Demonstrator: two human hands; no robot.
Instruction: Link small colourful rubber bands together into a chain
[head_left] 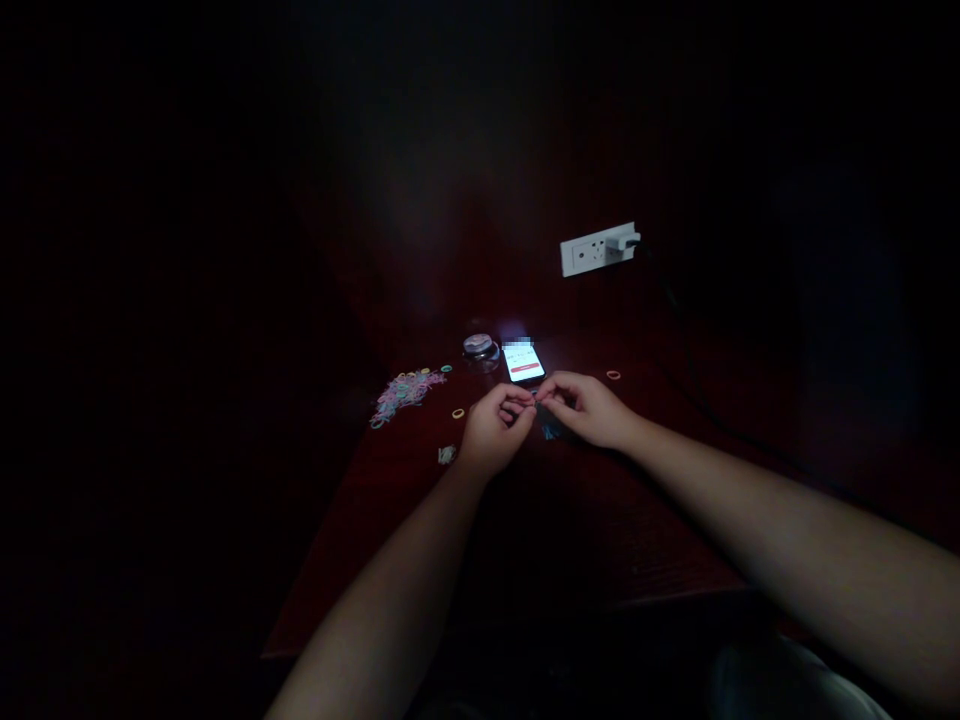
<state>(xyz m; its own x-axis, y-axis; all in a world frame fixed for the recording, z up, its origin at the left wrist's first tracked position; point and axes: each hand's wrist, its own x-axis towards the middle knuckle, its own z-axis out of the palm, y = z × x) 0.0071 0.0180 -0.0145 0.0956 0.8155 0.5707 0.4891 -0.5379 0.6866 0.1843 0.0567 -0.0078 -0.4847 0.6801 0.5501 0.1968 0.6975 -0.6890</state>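
We see our left hand [495, 428] and our right hand [585, 407] close together over the dark red table [600, 540]. Both hands are curled in, with the fingertips pinched on something tiny between them. It is too dark and small to tell what it is. Something dark [553, 432] lies just under the hands. A lit phone [523, 361] lies just behind them. A pile of little bands [405, 392] sits off to the left. A wall plug [598, 248] is farther back.

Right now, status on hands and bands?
Left hand and right hand pinched together, held item too small to tell. Band pile left. Phone lit behind.
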